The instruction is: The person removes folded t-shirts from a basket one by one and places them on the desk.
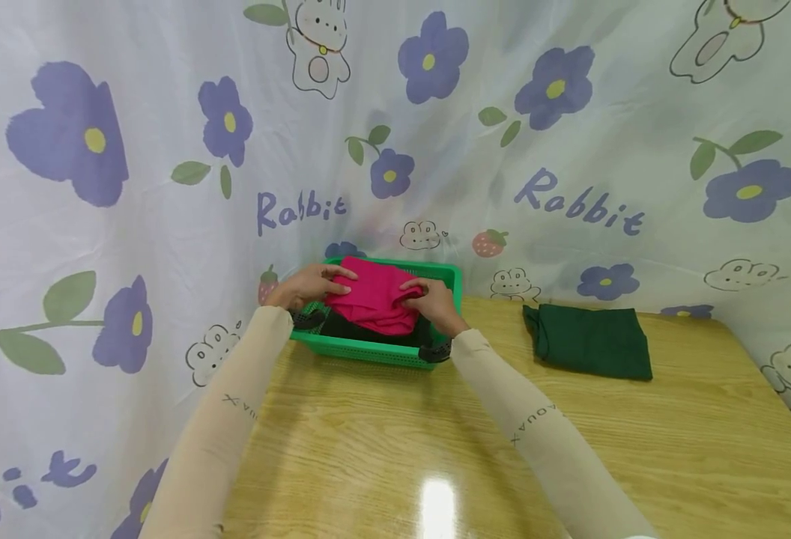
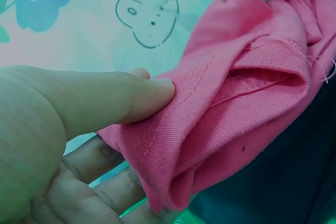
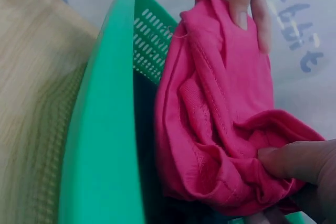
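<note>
A folded pink-red garment [image 1: 375,293] with stitched hems is held over the green plastic basket [image 1: 362,352]. My left hand [image 1: 313,286] grips its left end, thumb on top and fingers beneath, as the left wrist view shows. At the other end my right hand [image 1: 436,303] pinches the cloth, its thumb [image 3: 294,161] pressed into the folds. Loose layers of the garment [image 3: 210,114] hang bunched on the near side. Dark cloth [image 2: 273,177] lies in the basket below, partly hidden by the pink garment.
A folded dark green garment [image 1: 591,340] lies on the wooden table [image 1: 368,427] to the right of the basket. Behind and to the left hangs a white curtain [image 1: 463,157] printed with flowers and rabbits, close to the basket's back.
</note>
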### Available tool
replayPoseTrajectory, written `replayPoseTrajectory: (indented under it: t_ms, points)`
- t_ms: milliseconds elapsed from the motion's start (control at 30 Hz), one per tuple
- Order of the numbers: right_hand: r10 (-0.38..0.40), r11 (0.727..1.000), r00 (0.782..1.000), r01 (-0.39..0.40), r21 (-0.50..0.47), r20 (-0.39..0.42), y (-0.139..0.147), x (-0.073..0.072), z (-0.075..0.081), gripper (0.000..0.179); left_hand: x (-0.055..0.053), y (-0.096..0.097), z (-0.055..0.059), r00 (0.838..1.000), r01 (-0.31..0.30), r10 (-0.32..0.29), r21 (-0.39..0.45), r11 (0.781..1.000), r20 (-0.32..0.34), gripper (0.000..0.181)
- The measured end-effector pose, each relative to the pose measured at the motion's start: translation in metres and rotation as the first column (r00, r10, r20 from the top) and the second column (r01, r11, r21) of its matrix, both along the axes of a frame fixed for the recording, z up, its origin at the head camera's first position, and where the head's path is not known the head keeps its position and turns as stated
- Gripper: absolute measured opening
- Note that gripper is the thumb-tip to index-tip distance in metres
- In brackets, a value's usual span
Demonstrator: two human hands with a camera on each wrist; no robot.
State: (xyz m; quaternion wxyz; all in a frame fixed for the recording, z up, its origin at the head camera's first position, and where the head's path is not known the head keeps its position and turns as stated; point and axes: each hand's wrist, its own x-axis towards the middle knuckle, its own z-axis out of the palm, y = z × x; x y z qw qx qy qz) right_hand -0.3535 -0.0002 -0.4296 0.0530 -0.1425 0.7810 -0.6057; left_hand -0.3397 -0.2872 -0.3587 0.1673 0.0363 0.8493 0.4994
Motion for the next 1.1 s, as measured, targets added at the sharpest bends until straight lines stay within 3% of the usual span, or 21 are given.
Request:
replayPoseTrajectory:
  t_ms: [133,233,567,700,1100]
  points:
    - [0.051,0.998,0.993,-0.046,-0.043,0.104,-0.002,0.003,-0.006,0.027,0.001,0.001,-0.001,1.0,0.014,-0.014,-0.039,0.999,-0.021,0.041]
    - [0.09,0.996,0.984,-0.088,-0.02,0.151,-0.007,0.005,-0.012,0.03,0.001,0.001,-0.004,1.0,0.015,-0.016,-0.06,0.998,-0.025,0.04]
    - [0.132,0.968,0.986,-0.151,0.202,0.105,-0.024,0.008,-0.016,0.035,-0.002,-0.005,-0.016,1.0,-0.014,0.01,-0.122,0.992,-0.026,0.037]
    - [0.144,0.95,0.985,-0.164,0.266,0.092,-0.028,0.009,-0.015,0.035,-0.002,-0.005,-0.018,1.0,-0.011,0.011,-0.104,0.994,-0.002,0.038]
    - [0.19,0.961,0.97,-0.215,0.176,0.149,-0.038,0.006,-0.021,0.041,0.001,-0.003,-0.02,1.0,-0.013,0.016,-0.112,0.994,0.023,0.041]
